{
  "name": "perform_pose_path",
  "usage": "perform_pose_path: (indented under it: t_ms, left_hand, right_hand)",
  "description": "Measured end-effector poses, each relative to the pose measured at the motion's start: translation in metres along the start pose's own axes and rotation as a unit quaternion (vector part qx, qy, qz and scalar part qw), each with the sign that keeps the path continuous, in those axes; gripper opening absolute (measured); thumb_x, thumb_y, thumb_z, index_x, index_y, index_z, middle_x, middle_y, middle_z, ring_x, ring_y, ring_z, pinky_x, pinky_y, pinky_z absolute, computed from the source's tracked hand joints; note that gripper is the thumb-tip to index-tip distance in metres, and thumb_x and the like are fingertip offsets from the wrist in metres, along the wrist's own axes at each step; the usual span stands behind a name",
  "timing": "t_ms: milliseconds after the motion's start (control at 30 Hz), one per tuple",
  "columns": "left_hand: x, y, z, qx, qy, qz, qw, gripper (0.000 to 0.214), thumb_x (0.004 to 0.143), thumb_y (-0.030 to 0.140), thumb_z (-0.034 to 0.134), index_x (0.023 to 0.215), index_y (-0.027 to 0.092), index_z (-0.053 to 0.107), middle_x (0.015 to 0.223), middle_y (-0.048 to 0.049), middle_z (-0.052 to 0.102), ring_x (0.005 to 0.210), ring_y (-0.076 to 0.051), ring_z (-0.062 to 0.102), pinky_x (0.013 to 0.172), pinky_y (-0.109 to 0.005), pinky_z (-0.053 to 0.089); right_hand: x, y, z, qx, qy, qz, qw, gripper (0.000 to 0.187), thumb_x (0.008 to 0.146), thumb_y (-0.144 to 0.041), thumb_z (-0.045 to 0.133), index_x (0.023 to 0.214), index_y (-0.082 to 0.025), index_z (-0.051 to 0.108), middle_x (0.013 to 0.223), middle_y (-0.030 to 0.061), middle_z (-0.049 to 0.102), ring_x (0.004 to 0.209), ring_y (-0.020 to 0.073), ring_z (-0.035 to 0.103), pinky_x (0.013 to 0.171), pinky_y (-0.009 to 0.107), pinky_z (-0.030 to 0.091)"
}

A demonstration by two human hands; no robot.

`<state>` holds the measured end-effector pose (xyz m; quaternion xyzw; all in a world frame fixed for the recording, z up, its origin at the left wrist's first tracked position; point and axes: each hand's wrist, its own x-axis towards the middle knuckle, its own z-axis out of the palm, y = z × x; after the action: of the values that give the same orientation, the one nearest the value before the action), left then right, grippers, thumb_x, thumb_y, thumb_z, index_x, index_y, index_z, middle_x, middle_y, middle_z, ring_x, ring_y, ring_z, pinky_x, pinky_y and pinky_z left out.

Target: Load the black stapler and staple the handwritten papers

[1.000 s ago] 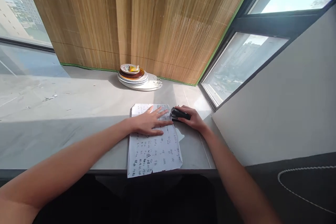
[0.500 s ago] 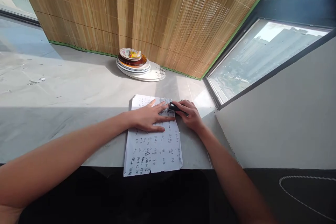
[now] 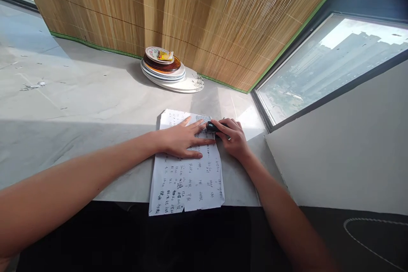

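A sheet of handwritten paper (image 3: 204, 187), perhaps several sheets together, lies on the grey counter with its near edge over the counter's front. My left hand (image 3: 181, 139) rests flat on its upper half, fingers spread and pointing right. In my right hand (image 3: 234, 136) is a black stapler (image 3: 214, 126), gripped between thumb and fingers. The stapler's front end lies over the paper's right edge, close to my left fingertips. Its rear part is covered by my right fingers.
A stack of plates (image 3: 168, 74) with a small yellow packet (image 3: 165, 55) on top stands at the back, against a bamboo blind (image 3: 185, 12). Small scraps (image 3: 33, 86) lie far left. A window (image 3: 312, 68) and a white wall (image 3: 344, 148) bound the right side.
The camera view has shifted slightly. Both hands, the paper and the stapler keep nearly the same places relative to each other.
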<state>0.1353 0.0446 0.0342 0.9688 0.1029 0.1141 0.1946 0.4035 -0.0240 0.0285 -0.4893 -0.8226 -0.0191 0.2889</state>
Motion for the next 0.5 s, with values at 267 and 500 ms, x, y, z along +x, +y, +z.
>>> perform_pose_path:
  t_ms: [267, 500]
  left_hand:
    - [0.002, 0.003, 0.000, -0.003, -0.020, -0.029, 0.999, 0.063, 0.096, 0.061, 0.065, 0.156, 0.043, 0.055, 0.170, -0.0035, 0.040, 0.162, -0.042, 0.019, 0.131, -0.066, 0.008]
    - [0.001, 0.001, 0.001, -0.015, -0.008, -0.020, 1.000, 0.064, 0.096, 0.060, 0.067, 0.157, 0.043, 0.054, 0.175, -0.0026, 0.031, 0.163, -0.043, 0.017, 0.132, -0.065, 0.010]
  right_hand:
    - [0.001, -0.004, -0.001, -0.008, -0.003, 0.007, 1.000, 0.054, 0.105, -0.019, 0.056, 0.152, -0.045, 0.059, 0.120, 0.0040, 0.072, 0.110, 0.0278, 0.065, 0.096, 0.048, 0.046]
    - [0.003, -0.013, -0.002, -0.030, -0.011, 0.016, 0.999, 0.059, 0.104, -0.015, 0.056, 0.153, -0.048, 0.056, 0.119, 0.0025, 0.072, 0.105, 0.0270, 0.063, 0.096, 0.049, 0.043]
